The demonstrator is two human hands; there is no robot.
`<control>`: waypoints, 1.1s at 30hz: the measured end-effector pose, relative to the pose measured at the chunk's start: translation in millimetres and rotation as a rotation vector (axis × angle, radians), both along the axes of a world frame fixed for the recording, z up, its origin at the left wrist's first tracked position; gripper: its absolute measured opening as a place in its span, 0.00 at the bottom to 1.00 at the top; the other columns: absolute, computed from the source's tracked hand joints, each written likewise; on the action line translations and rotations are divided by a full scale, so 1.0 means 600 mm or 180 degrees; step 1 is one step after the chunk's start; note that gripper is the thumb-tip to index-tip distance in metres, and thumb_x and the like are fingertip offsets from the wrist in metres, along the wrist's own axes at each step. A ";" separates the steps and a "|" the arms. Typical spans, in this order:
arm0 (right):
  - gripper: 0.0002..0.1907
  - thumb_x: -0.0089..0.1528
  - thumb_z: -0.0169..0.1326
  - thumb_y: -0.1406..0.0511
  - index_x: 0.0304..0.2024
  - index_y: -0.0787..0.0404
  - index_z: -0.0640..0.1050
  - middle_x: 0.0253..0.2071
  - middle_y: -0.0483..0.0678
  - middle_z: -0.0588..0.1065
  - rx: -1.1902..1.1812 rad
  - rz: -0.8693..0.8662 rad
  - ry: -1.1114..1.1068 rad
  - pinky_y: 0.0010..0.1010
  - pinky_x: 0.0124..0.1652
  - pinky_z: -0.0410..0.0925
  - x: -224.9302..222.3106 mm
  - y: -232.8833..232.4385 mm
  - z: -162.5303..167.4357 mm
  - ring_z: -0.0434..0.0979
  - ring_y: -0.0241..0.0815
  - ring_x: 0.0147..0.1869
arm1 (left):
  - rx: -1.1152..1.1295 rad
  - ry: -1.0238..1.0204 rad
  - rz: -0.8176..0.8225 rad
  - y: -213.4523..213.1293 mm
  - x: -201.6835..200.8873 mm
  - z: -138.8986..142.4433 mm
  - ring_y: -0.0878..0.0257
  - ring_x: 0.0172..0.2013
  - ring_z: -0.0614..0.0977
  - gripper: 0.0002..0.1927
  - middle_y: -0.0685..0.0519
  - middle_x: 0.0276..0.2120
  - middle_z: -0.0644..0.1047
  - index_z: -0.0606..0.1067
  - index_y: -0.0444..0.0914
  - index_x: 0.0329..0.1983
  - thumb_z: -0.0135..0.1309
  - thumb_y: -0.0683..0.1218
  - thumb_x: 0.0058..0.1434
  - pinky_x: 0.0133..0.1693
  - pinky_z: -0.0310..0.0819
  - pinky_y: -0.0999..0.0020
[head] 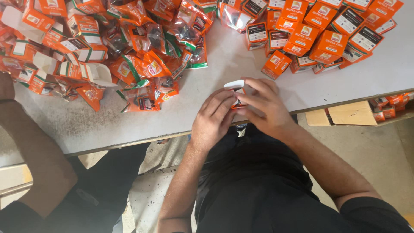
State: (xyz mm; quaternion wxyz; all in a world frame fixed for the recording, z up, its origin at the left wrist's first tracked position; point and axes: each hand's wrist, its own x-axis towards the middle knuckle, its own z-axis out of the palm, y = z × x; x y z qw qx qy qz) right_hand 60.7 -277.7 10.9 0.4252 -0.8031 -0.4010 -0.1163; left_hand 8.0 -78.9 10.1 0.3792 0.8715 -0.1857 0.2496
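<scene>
Holding a small orange box (237, 92) between both hands at the near edge of the tabletop (181, 112), we note each grip closed on it: left hand (214, 118) curled around its lower left side, right hand (264, 105) over its top and right side, fingers (254, 84) spread across the white open flap. Most of the box is hidden by the hands. Up left lies a heap of orange foil pouches (146, 64) mixed with open cartons (82, 47). Up right sits a cluster of closed orange boxes (319, 34). Another person's arm (30, 142) rests at far left. Concrete floor (371, 146) shows below, with a low shelf (353, 113) carrying more boxes.
</scene>
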 end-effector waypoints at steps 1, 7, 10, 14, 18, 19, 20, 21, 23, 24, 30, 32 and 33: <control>0.21 0.60 0.65 0.69 0.55 0.58 0.78 0.65 0.56 0.69 -0.0029 -0.0005 0.0057 0.36 0.55 0.67 0.002 -0.003 -0.004 0.69 0.56 0.62 | -0.0008 0.0029 0.0085 -0.001 -0.002 -0.001 0.47 0.58 0.79 0.22 0.45 0.55 0.74 0.76 0.38 0.53 0.67 0.38 0.55 0.55 0.80 0.56; 0.19 0.65 0.59 0.72 0.57 0.57 0.72 0.54 0.50 0.74 0.0472 -0.0070 0.1684 0.32 0.53 0.71 0.013 -0.001 -0.028 0.75 0.46 0.54 | -0.0182 0.0237 -0.0133 0.003 -0.002 -0.013 0.47 0.55 0.81 0.18 0.41 0.61 0.73 0.75 0.39 0.48 0.67 0.38 0.56 0.51 0.82 0.58; 0.26 0.63 0.58 0.74 0.62 0.55 0.68 0.50 0.52 0.73 0.0570 0.0134 0.1902 0.33 0.51 0.69 0.020 -0.001 -0.025 0.72 0.48 0.50 | -0.0268 0.0380 -0.0192 0.007 0.000 -0.028 0.48 0.53 0.83 0.18 0.44 0.61 0.75 0.69 0.38 0.44 0.66 0.37 0.56 0.49 0.82 0.60; 0.21 0.56 0.62 0.71 0.53 0.62 0.77 0.58 0.56 0.73 0.0224 0.0604 0.0524 0.37 0.56 0.70 0.024 -0.008 -0.013 0.76 0.53 0.61 | -0.0494 0.0746 0.0001 0.007 0.000 -0.048 0.47 0.50 0.84 0.24 0.44 0.57 0.77 0.62 0.38 0.46 0.66 0.36 0.55 0.46 0.81 0.59; 0.16 0.64 0.63 0.71 0.53 0.60 0.77 0.60 0.50 0.76 0.0216 0.0183 0.0595 0.36 0.57 0.73 0.020 0.000 -0.016 0.79 0.49 0.62 | -0.0527 0.0469 -0.0064 0.003 0.004 -0.052 0.44 0.52 0.83 0.27 0.44 0.57 0.76 0.60 0.38 0.49 0.67 0.37 0.57 0.49 0.80 0.57; 0.15 0.63 0.63 0.71 0.53 0.60 0.77 0.60 0.50 0.76 0.0227 0.0217 0.0541 0.37 0.57 0.74 0.019 0.003 -0.018 0.79 0.49 0.61 | -0.0567 0.0444 -0.0101 0.003 0.005 -0.050 0.45 0.53 0.82 0.27 0.44 0.58 0.76 0.60 0.37 0.50 0.67 0.37 0.57 0.50 0.80 0.58; 0.15 0.63 0.62 0.71 0.52 0.59 0.77 0.60 0.50 0.76 0.0237 0.0250 0.0494 0.37 0.56 0.74 0.020 0.004 -0.020 0.80 0.50 0.61 | -0.0607 0.0426 -0.0138 0.003 0.005 -0.047 0.45 0.55 0.82 0.27 0.44 0.59 0.76 0.60 0.37 0.51 0.66 0.37 0.58 0.51 0.80 0.58; 0.15 0.63 0.62 0.71 0.52 0.59 0.77 0.60 0.49 0.75 0.0249 0.0291 0.0442 0.37 0.56 0.74 0.020 0.005 -0.021 0.80 0.51 0.60 | -0.0645 0.0401 -0.0168 0.003 0.006 -0.042 0.45 0.56 0.82 0.27 0.44 0.59 0.75 0.60 0.37 0.51 0.66 0.37 0.59 0.53 0.80 0.59; 0.14 0.63 0.62 0.71 0.51 0.58 0.77 0.60 0.51 0.74 0.0253 0.0401 0.0595 0.36 0.53 0.74 0.021 0.004 -0.020 0.79 0.51 0.56 | -0.0610 0.0460 -0.0141 0.003 0.003 -0.033 0.45 0.57 0.81 0.26 0.45 0.60 0.75 0.63 0.37 0.52 0.66 0.38 0.58 0.54 0.80 0.59; 0.13 0.63 0.62 0.71 0.50 0.58 0.77 0.60 0.52 0.73 0.0253 0.0456 0.0666 0.35 0.52 0.74 0.021 0.002 -0.018 0.79 0.51 0.54 | -0.0595 0.0484 -0.0128 0.002 0.001 -0.028 0.46 0.58 0.81 0.25 0.45 0.60 0.75 0.65 0.37 0.52 0.66 0.38 0.58 0.54 0.80 0.59; 0.21 0.56 0.63 0.69 0.52 0.63 0.75 0.63 0.59 0.71 -0.0544 0.0352 -0.0468 0.45 0.55 0.68 0.014 -0.004 -0.003 0.72 0.61 0.56 | 0.0754 -0.0200 0.0024 0.006 -0.005 -0.014 0.40 0.66 0.72 0.16 0.46 0.64 0.69 0.73 0.40 0.43 0.66 0.42 0.54 0.63 0.71 0.44; 0.16 0.58 0.62 0.71 0.48 0.61 0.75 0.61 0.58 0.71 -0.0575 0.0385 -0.0262 0.44 0.54 0.68 0.012 -0.003 -0.006 0.73 0.57 0.55 | 0.0530 -0.0143 -0.0189 0.014 -0.005 -0.013 0.38 0.67 0.70 0.17 0.43 0.64 0.68 0.73 0.40 0.45 0.64 0.39 0.53 0.64 0.70 0.44; 0.15 0.59 0.62 0.73 0.47 0.60 0.75 0.61 0.58 0.71 -0.0584 0.0396 -0.0172 0.44 0.54 0.68 0.012 -0.007 -0.006 0.73 0.55 0.55 | 0.0426 -0.0127 -0.0298 0.017 -0.004 -0.014 0.37 0.67 0.68 0.18 0.41 0.64 0.67 0.74 0.40 0.46 0.63 0.38 0.52 0.65 0.69 0.44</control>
